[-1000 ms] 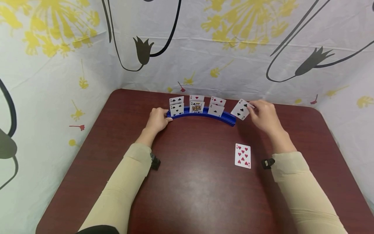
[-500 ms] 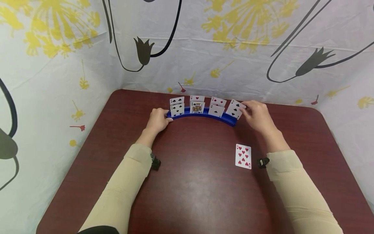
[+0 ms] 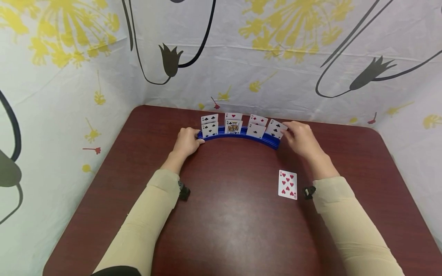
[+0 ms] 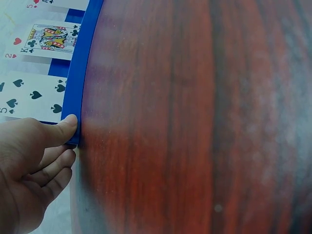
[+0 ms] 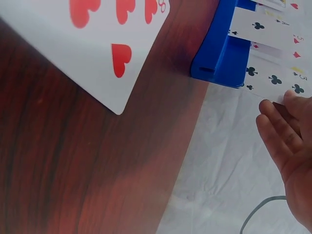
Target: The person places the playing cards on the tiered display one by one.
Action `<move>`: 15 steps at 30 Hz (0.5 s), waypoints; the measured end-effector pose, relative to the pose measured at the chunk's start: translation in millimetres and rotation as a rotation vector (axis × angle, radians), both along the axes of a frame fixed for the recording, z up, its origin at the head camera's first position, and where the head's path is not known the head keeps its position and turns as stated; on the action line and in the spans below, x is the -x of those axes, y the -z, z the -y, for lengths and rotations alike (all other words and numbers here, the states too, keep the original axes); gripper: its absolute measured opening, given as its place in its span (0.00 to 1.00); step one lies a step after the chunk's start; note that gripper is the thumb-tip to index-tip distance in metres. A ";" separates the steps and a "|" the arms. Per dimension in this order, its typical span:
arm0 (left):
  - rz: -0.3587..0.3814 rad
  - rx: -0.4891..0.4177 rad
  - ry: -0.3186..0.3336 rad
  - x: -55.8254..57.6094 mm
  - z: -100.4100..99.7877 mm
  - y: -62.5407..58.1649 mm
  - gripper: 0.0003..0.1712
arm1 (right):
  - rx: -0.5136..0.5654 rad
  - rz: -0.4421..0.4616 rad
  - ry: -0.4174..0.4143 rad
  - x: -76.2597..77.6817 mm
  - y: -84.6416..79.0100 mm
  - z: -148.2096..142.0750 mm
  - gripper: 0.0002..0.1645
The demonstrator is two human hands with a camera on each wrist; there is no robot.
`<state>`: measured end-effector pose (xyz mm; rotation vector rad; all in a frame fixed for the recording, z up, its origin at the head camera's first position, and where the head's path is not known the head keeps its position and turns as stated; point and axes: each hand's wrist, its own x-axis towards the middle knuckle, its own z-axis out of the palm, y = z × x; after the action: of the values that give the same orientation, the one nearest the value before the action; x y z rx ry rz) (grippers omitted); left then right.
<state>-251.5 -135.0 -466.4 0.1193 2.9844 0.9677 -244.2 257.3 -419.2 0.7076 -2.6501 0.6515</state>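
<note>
A curved blue playing-card holder (image 3: 238,134) stands at the far side of the table. My left hand (image 3: 187,142) grips its left end, thumb on the front face (image 4: 68,127) and fingers curled below. At the other end, my right hand (image 3: 301,138) pinches the three of clubs (image 3: 275,129) by its upper right corner. The card's lower edge sits at the holder's slot, leaning back. Right wrist view shows the thumb on the card (image 5: 273,78). Also in the holder stand the five of spades (image 3: 210,130), king of clubs (image 3: 233,127) and ace of clubs (image 3: 256,130).
Behind those front cards stand a black-suited card (image 3: 209,118), the two of hearts (image 3: 233,115) and five of diamonds (image 3: 258,119). The eight of hearts (image 3: 287,184) lies face up on the dark wooden table (image 3: 235,214). A patterned white cloth (image 3: 207,88) hangs behind the table.
My right hand has moved left with the three of clubs, from beside the holder to its right end, and lowered the card at the slot. My left hand stays put.
</note>
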 end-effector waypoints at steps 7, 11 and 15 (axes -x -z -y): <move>0.003 -0.001 -0.004 0.1 -1.2 0.3 0.27 | -0.025 0.063 0.014 -1.8 -1.2 -1.8 0.18; 0.000 0.003 0.004 -0.1 -1.0 -0.3 0.27 | -0.018 0.111 0.036 -4.1 -0.4 -7.7 0.23; 0.005 -0.003 0.003 -0.4 0.0 -0.9 0.27 | -0.031 0.146 0.051 -8.8 1.4 -13.9 0.25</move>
<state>-251.0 -134.9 -465.5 0.1205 2.9774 0.9702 -235.4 271.2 -420.6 0.6199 -2.8070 0.6735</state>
